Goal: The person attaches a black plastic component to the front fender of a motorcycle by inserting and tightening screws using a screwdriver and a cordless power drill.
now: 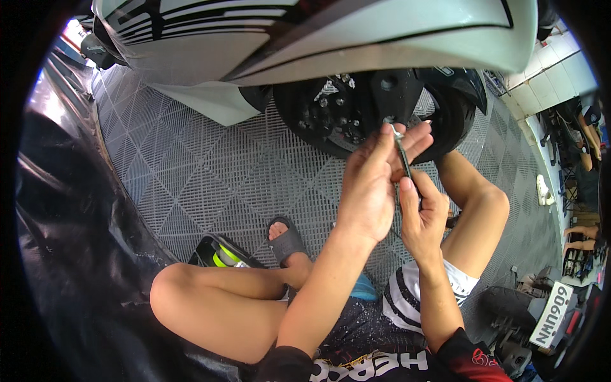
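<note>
A slim hand tool (403,156) with a dark shaft and a shiny metal head tilts up toward the motorcycle's wheel. My right hand (423,207) wraps round its lower part. At its upper end, my left hand (375,178) has the metal head between thumb and fingers, with the other fingers partly stretched out behind. The tool's exact kind is hard to make out. Just beyond my hands are the black wheel (455,121) and a dark bracket (389,95) with a round hole, below the white body panel (394,38) of a motorcycle.
I sit on a grey grated tile floor (254,165), knees spread. A black sheet (70,248) hangs along the left. Near my sandalled foot lies a black and lime-yellow item (226,254). Another motorcycle's rear (509,312) stands at lower right. Other people's limbs (580,239) show at far right.
</note>
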Demonstrator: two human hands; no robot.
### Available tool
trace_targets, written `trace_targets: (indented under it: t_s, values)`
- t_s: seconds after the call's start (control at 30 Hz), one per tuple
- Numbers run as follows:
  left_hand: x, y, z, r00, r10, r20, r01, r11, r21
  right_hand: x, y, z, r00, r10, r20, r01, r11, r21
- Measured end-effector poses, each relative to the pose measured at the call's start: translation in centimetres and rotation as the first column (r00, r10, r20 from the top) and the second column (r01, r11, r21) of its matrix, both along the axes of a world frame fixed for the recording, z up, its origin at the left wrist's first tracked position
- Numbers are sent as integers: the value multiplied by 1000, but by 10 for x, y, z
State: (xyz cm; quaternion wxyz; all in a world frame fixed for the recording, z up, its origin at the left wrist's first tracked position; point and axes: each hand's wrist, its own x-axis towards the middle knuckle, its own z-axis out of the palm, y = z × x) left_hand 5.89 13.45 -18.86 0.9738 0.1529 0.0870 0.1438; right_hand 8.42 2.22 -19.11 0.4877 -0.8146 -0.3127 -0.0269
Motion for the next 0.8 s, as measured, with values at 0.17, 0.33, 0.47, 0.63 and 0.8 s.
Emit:
trace_targets:
  t_s: [0.17,0.33,0.47,0.63,0.8]
  values:
    - [12,2,5,999,-14,33,12,998,61,6,-3,9,993,-73,-89,72,997,-10]
    - [23,6,-10,996,86,23,-88,925,369,9,0,14,985,-114,129,141,965,-223]
    - [23,4,-7,992,58,-110,-40,987,154,17,5,-2,985,-47,-168,49,999,6]
    - [32,8,-26,996,90,-19,-85,979,187,18,13,9,442,413,-796,163,836,524]
    - [44,30,-15,992,91,-90,-58,945,323,35,27,9,627,283,-726,48,916,398]
